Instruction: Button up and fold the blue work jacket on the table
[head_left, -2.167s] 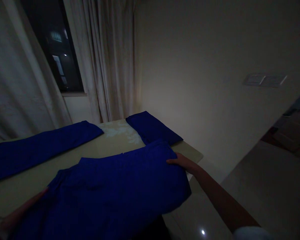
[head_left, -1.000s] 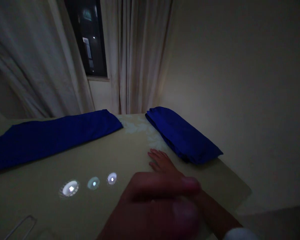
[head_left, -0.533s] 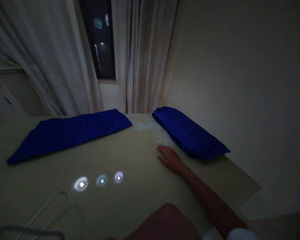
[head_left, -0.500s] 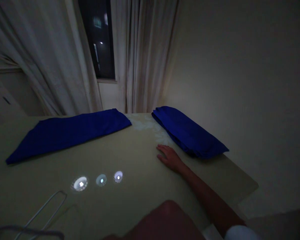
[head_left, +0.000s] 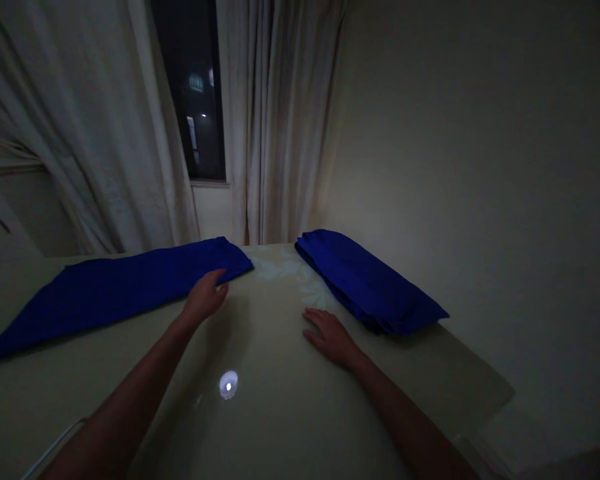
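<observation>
Left hand [head_left: 205,298] reaching, fingers open, toward the right end of a folded blue cloth [head_left: 120,300] lying lengthwise leftward; right hand [head_left: 330,338] resting open, farther away.

No words, numbers or signs can be read here. Through the dark window [head_left: 190,143], there is a small glowing patch [head_left: 196,82], but it is too small and blurry to read.
</observation>
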A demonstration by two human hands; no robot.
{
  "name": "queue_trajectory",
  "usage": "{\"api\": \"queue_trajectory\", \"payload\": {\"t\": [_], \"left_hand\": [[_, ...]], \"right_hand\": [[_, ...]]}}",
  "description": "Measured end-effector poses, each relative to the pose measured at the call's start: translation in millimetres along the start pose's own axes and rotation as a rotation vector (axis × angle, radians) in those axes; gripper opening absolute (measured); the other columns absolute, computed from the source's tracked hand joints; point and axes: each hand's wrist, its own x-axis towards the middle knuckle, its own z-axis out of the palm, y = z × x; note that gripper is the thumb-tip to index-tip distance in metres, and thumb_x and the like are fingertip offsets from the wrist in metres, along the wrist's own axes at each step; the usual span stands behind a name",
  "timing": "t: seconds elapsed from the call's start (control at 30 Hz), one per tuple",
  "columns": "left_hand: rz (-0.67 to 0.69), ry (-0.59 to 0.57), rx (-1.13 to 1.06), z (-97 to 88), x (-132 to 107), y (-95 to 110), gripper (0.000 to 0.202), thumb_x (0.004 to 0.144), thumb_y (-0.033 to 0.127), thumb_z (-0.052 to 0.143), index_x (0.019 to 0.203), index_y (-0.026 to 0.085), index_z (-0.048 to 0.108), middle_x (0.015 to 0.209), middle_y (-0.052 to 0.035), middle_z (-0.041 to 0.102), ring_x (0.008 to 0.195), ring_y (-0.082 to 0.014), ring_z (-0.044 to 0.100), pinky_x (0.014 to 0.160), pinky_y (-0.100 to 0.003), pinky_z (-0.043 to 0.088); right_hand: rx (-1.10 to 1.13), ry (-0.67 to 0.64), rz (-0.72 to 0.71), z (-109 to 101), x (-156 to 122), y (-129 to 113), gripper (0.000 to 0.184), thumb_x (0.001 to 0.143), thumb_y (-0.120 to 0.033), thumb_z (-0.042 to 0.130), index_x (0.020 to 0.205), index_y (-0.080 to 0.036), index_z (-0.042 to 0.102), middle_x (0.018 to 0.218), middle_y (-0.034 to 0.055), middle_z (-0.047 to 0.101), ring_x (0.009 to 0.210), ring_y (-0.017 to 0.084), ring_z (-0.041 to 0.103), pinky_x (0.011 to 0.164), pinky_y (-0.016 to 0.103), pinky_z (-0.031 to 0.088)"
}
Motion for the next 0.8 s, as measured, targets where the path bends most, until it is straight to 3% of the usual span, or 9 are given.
{"api": "queue_trajectory", "payload": {"t": [0.1, 0.23, 0.33, 0.47, 0.57, 0.63, 0.7, 0.73, 0.8], "left_hand": [[-0.170, 0.007, 0.159, 10.3, 20.0, -62.5, 0.069, 0.088, 0.038, 0.056, 0.142, -0.004, 0.056, 0.152, -0.0359, 0.049, 0.144, -0.0517, 0.045, 0.114, -0.066, 0.039], [-0.187, -0.069, 0.336, 4.2, 21.5, -103.7, 0.050, 0.092, 0.033, 0.049, 0.133, 0.008, 0.066, 0.131, -0.0254, 0.069, 0.119, -0.0453, 0.067, 0.096, -0.056, 0.054], [-0.151, -0.079, 0.436, -1.4, 25.5, -109.2, 0.039, 0.091, 0.019, 0.044, 0.117, 0.014, 0.072, 0.102, -0.0160, 0.077, 0.098, -0.0420, 0.073, 0.080, -0.049, 0.055], [-0.067, -0.102, 0.489, -0.2, 24.2, -89.9, 0.027, 0.089, 0.021, 0.046, 0.100, 0.016, 0.070, 0.082, -0.0122, 0.072, 0.083, -0.0384, 0.073, 0.070, -0.042, 0.051], [0.080, -0.198, 0.396, 8.9, 4.0, -62.0, 0.027, 0.094, 0.030, 0.044, 0.100, 0.020, 0.069, 0.090, -0.0112, 0.075, 0.086, -0.0326, 0.073, 0.074, -0.038, 0.051], [0.183, -0.373, 0.146, 13.8, -15.9, -48.9, 0.034, 0.098, 0.041, 0.041, 0.108, 0.024, 0.069, 0.099, -0.0079, 0.077, 0.091, -0.0287, 0.074, 0.079, -0.036, 0.053], [0.222, -0.507, -0.114, 11.8, -32.7, -51.3, 0.045, 0.097, 0.055, 0.044, 0.125, 0.027, 0.065, 0.115, -0.0068, 0.077, 0.103, -0.0287, 0.073, 0.090, -0.037, 0.056], [0.197, -0.480, -0.150, 7.5, -38.1, -60.4, 0.054, 0.094, 0.060, 0.047, 0.133, 0.025, 0.062, 0.124, -0.0089, 0.075, 0.111, -0.0311, 0.072, 0.098, -0.041, 0.055], [0.089, -0.251, 0.016, -5.4, -42.8, -94.1, 0.071, 0.087, 0.067, 0.048, 0.136, 0.018, 0.060, 0.133, -0.0169, 0.071, 0.124, -0.0392, 0.066, 0.109, -0.051, 0.049]], "right_hand": [[0.032, -0.012, 0.028, -3.4, -1.0, -4.2, 0.052, 0.102, -0.044, 0.058, 0.149, -0.022, 0.058, 0.158, 0.0102, 0.052, 0.146, 0.025, 0.047, 0.124, 0.043, 0.032], [0.059, -0.004, 0.029, -4.6, -1.2, -4.7, 0.053, 0.100, -0.046, 0.060, 0.148, -0.023, 0.060, 0.157, 0.0095, 0.053, 0.145, 0.026, 0.048, 0.123, 0.043, 0.032], [0.077, 0.003, 0.019, -4.4, -2.8, -2.6, 0.053, 0.100, -0.046, 0.061, 0.148, -0.024, 0.060, 0.158, 0.0084, 0.052, 0.145, 0.026, 0.047, 0.124, 0.043, 0.031], [0.144, -0.001, 0.014, 0.6, -3.1, 2.9, 0.056, 0.098, -0.048, 0.063, 0.148, -0.022, 0.060, 0.158, 0.0088, 0.052, 0.146, 0.026, 0.047, 0.125, 0.042, 0.030], [0.293, 0.114, 0.100, 7.8, 3.1, 12.7, 0.060, 0.097, -0.055, 0.062, 0.146, -0.020, 0.061, 0.159, 0.0115, 0.050, 0.148, 0.027, 0.044, 0.126, 0.043, 0.030], [0.481, 0.264, 0.223, 10.7, 8.8, 22.6, 0.064, 0.099, -0.064, 0.054, 0.146, -0.021, 0.059, 0.157, 0.0131, 0.051, 0.146, 0.028, 0.046, 0.125, 0.045, 0.032], [0.723, 0.400, 0.359, 9.1, 12.9, 34.1, 0.071, 0.098, -0.073, 0.046, 0.145, -0.021, 0.059, 0.151, 0.0145, 0.057, 0.140, 0.028, 0.054, 0.122, 0.046, 0.037], [0.840, 0.436, 0.418, 6.2, 13.9, 39.5, 0.074, 0.097, -0.076, 0.044, 0.143, -0.021, 0.059, 0.148, 0.0150, 0.060, 0.136, 0.029, 0.058, 0.120, 0.046, 0.039], [1.012, 0.419, 0.497, -3.1, 14.2, 48.2, 0.076, 0.094, -0.081, 0.046, 0.135, -0.020, 0.064, 0.142, 0.0155, 0.065, 0.129, 0.030, 0.064, 0.114, 0.046, 0.045]]}}
